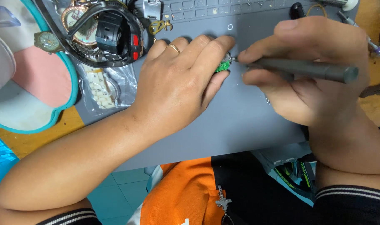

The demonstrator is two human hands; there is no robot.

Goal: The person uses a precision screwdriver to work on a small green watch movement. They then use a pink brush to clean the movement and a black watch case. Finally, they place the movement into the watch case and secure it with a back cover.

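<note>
My left hand (179, 81) lies on a grey work mat (240, 121) and pinches a small green part (224, 64) between thumb and forefinger. A gold ring sits on one finger. My right hand (310, 71) grips a dark grey pen-shaped tool (306, 68), lying nearly level, with its tip touching the green part. Most of the part is hidden by my fingers.
A black head-worn device (111, 35), several wristwatches (48, 41) and a clear bag of pale links (102, 89) lie at the mat's upper left. A teal-rimmed pink and white tray (36, 83) is at the left. Small tools (375, 48) rest at the upper right.
</note>
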